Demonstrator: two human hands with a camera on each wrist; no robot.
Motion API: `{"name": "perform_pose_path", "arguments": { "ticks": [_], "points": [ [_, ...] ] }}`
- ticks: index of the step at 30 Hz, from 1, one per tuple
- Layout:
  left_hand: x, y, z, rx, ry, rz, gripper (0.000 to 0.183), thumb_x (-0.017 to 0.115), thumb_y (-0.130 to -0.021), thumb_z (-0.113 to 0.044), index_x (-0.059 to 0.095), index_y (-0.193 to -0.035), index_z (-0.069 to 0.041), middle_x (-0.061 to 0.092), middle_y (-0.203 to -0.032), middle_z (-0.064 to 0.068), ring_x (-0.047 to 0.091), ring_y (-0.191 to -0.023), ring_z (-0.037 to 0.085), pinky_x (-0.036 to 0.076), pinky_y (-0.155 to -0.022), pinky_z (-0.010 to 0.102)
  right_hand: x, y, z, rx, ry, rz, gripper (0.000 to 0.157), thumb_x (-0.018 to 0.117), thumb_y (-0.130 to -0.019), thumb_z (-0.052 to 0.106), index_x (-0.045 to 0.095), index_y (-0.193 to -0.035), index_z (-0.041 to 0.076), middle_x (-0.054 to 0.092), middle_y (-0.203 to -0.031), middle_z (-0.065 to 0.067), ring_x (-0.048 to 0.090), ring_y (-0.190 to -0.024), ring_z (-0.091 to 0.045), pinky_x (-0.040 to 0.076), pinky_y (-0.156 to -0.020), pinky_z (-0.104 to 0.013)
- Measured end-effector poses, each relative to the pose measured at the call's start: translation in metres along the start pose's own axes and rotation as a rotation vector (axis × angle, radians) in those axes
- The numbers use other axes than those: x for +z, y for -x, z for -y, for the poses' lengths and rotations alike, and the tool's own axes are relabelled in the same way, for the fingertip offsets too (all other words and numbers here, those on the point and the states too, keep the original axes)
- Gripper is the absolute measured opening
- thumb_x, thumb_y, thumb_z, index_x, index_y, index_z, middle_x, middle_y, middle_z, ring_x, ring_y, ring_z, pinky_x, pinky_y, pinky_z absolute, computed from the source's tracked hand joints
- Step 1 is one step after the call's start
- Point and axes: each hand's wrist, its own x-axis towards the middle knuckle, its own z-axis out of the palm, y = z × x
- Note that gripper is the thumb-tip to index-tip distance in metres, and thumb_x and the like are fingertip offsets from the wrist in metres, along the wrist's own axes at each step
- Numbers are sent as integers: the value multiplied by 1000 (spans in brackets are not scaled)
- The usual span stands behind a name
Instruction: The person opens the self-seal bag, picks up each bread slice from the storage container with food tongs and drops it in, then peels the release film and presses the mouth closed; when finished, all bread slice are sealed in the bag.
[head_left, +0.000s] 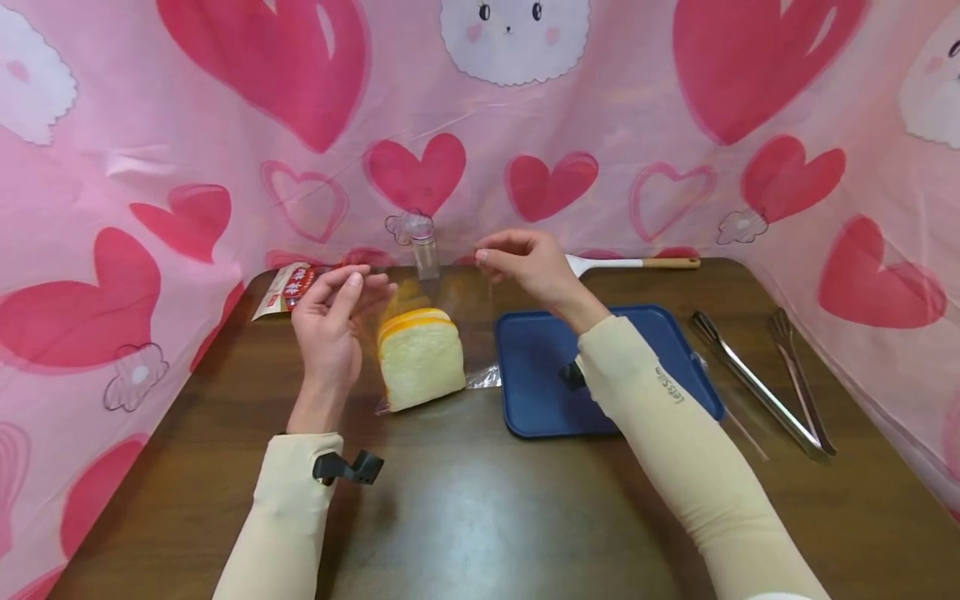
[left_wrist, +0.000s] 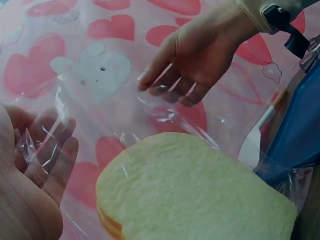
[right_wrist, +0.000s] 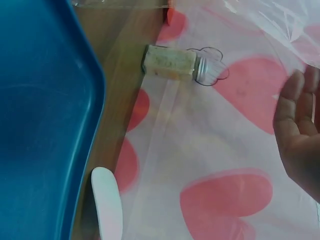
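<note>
Sliced white bread with orange-brown crust leans upright over the table, inside a clear plastic bag. My left hand is raised to the left of the bread, thumb against the fingers, pinching the bag's upper edge. In the left wrist view, crinkled film runs across the fingers of that hand. On the other side, my right hand pinches the film between thumb and index finger, above and right of the bread. The bag's mouth is spread between both hands. In the right wrist view, the right hand shows only partly.
A blue tray lies right of the bread, with metal tongs beyond it. Behind stand a small clear-capped shaker and a white spatula with wooden handle. A red-and-white packet lies back left, near the pink curtain.
</note>
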Motion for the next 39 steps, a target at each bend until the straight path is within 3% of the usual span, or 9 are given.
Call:
{"name": "perform_pose_path", "arguments": {
  "ticks": [3, 7, 13, 17, 21, 30, 34, 39],
  "points": [
    [-3, -2, -2, 14, -22, -25, 13, 63, -103, 0, 77, -104, 1, 82, -93, 11, 82, -82, 24, 66, -81, 37, 0, 1, 1, -27, -18, -63, 27, 75, -99, 14, 75, -118, -4, 77, -92, -2, 73, -86, -28, 64, -80, -31],
    [-8, -5, -5, 21, -58, -48, 12, 66, -102, -2, 76, -107, 4, 82, -97, 12, 82, -87, 24, 65, -84, 38, -6, 6, -2, -61, -20, -101, 24, 74, -99, 13, 74, -113, -6, 77, -90, 1, 73, -80, -19, 63, -78, -26],
    [-8, -7, -5, 40, -89, -38, 13, 65, -102, 1, 76, -107, 4, 82, -97, 11, 82, -87, 23, 65, -84, 38, -8, 12, -4, -129, -8, -72, 9, 73, -99, 9, 77, -107, 7, 79, -95, -1, 75, -83, -20, 64, -80, -27],
    [-8, -6, -5, 40, -84, -39, 14, 64, -102, 2, 77, -105, 3, 82, -95, 11, 82, -84, 23, 65, -81, 36, -6, 12, -3, -160, 23, -59, 16, 74, -98, 6, 76, -113, 3, 79, -93, 2, 75, -82, -24, 64, -77, -27],
    [-9, -6, -6, 40, -91, -39, 14, 64, -101, 3, 77, -106, 3, 82, -95, 11, 82, -84, 23, 66, -79, 37, -4, 12, -3, -170, 47, -74, 21, 73, -98, 6, 75, -115, -5, 77, -88, 4, 72, -78, -19, 62, -74, -26],
    [-13, -6, -9, 43, -158, -42, 14, 68, -100, 2, 77, -109, 6, 83, -95, 9, 82, -85, 20, 66, -80, 34, -4, 13, -5, -186, 22, -97, 24, 72, -99, 4, 72, -115, -14, 78, -86, 8, 71, -74, -14, 62, -74, -24],
    [-14, -6, -11, 52, -203, -38, 16, 70, -99, 2, 77, -111, 8, 83, -95, 7, 81, -84, 18, 64, -73, 25, -5, 15, -5, -173, 26, -89, 24, 71, -99, 5, 72, -117, -12, 78, -88, 8, 72, -76, -15, 62, -76, -24],
    [-15, -7, -14, 78, -223, -22, 18, 71, -97, 4, 76, -113, 10, 83, -94, 8, 81, -83, 18, 65, -72, 27, -6, 17, -4, -162, 26, -84, 24, 70, -100, 4, 73, -118, -11, 78, -90, 6, 72, -76, -14, 62, -77, -23]
  ]
}}
